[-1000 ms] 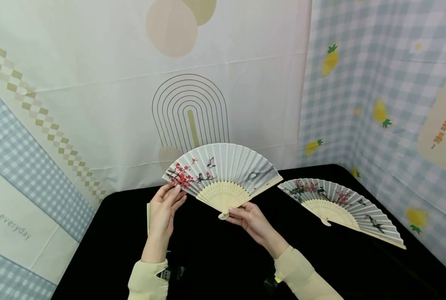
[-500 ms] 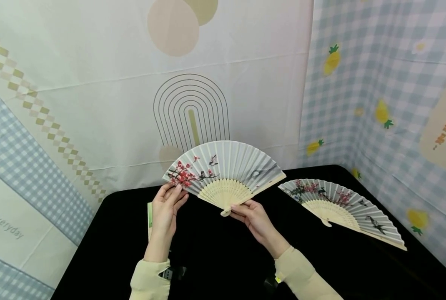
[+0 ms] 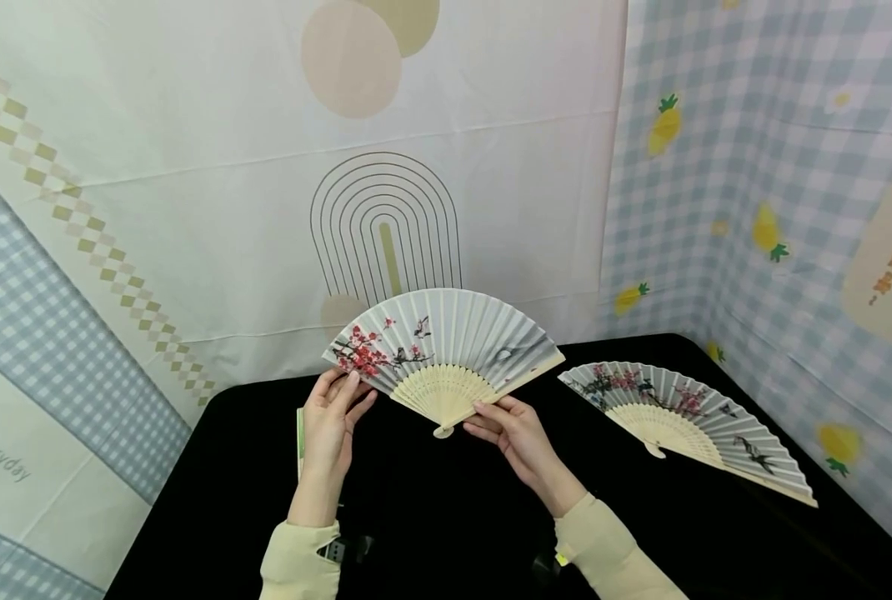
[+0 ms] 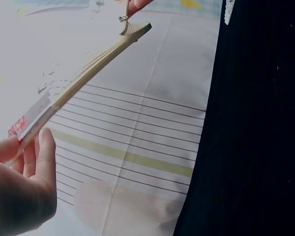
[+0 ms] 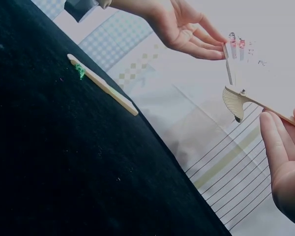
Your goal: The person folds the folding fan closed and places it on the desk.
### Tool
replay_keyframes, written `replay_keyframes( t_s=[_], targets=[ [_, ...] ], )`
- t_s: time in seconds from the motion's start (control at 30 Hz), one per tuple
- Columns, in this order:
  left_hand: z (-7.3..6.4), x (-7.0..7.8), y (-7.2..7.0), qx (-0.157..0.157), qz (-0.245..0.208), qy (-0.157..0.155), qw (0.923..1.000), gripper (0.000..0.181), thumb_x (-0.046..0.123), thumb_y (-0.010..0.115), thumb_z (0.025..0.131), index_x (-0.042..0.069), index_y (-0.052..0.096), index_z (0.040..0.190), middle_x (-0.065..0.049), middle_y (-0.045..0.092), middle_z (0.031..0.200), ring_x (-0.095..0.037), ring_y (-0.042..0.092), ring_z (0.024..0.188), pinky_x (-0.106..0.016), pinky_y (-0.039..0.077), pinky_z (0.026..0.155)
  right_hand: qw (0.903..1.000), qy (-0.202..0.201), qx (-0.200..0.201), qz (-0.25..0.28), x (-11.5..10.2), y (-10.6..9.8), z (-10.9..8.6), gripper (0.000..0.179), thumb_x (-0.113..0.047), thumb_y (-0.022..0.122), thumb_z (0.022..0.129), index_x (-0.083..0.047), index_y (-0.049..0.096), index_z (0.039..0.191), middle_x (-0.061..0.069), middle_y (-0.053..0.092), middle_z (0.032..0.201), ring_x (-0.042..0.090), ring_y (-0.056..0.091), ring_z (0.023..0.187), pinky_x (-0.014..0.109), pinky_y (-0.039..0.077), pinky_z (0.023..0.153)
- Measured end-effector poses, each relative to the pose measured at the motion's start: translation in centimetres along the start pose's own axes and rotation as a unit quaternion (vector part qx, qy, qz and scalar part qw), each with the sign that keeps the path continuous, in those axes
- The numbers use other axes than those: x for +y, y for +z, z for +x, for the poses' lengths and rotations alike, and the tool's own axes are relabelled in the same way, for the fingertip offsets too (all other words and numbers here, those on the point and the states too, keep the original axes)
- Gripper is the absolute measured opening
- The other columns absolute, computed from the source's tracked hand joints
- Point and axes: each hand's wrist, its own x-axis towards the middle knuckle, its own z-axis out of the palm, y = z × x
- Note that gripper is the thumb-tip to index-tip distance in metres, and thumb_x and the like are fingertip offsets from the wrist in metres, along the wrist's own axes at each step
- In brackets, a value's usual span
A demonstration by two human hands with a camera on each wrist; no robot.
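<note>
Left hand [image 3: 331,429] and right hand [image 3: 518,435] pinch opposite edges of a white, red-blossomed, wooden-ribbed folding fan [image 3: 446,354], seemingly steadying it spread above the black-covered table [image 3: 431,517]; shifting it calls for even support

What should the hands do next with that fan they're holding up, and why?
Probably lower the held fan onto the table, left of the other fan. It looks fully spread, the left hand and right hand each grip one side, and the other fan lies spread there.
</note>
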Motion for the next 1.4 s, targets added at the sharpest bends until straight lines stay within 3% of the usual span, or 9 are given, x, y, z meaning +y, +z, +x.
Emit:
replay_keyframes(
  t_s=[0.33, 0.6, 1.13, 1.4],
  targets=[
    [-0.1, -0.3, 0.1, -0.053, 0.023, -0.001, 0.9983, 0.035, 0.013, 0.065, 0.100, 0.003, 0.052, 0.131, -0.006, 0.061, 0.115, -0.021, 0.064, 0.103, -0.037, 0.060, 0.088, 0.9999, -0.007, 0.011, 0.001, 0.0, -0.1, 0.0, 0.014, 0.003, 0.056, 0.101, 0.000, 0.066, 0.109, 0.013, 0.071, 0.104, 0.020, 0.074, 0.094, 0.037, 0.058, 0.092],
    [-0.4, -1.0, 0.3, -0.111, 0.029, -0.007, 0.9934, 0.039, 0.006, 0.062, 0.101, 0.003, 0.047, 0.137, -0.012, 0.060, 0.120, -0.020, 0.065, 0.104, -0.039, 0.057, 0.094, 0.9999, -0.010, 0.008, -0.002, -0.2, 0.1, -0.2, 0.041, 0.001, 0.057, 0.100, 0.012, 0.048, 0.139, 0.012, 0.072, 0.110, 0.019, 0.073, 0.096, 0.036, 0.057, 0.093],
    [-0.7, -2.1, 1.1, -0.119, 0.059, -0.017, 0.9910, 0.033, 0.005, 0.064, 0.100, 0.001, 0.053, 0.130, -0.013, 0.064, 0.117, -0.024, 0.067, 0.104, -0.047, 0.055, 0.097, 0.9997, -0.001, 0.023, -0.012, -0.4, 0.3, -0.1, 0.040, 0.002, 0.056, 0.101, 0.013, 0.047, 0.138, 0.011, 0.071, 0.103, 0.018, 0.073, 0.093, 0.035, 0.058, 0.092],
    [-0.6, -2.4, 1.2, -0.112, 0.047, -0.017, 0.9924, 0.030, 0.001, 0.061, 0.100, 0.000, 0.053, 0.129, -0.012, 0.066, 0.112, -0.023, 0.068, 0.100, -0.042, 0.058, 0.092, 0.9996, 0.005, 0.027, -0.009, -0.6, 0.3, -0.1, 0.029, 0.001, 0.059, 0.100, 0.007, 0.058, 0.128, 0.010, 0.071, 0.099, 0.018, 0.073, 0.092, 0.035, 0.058, 0.092]
  ],
)
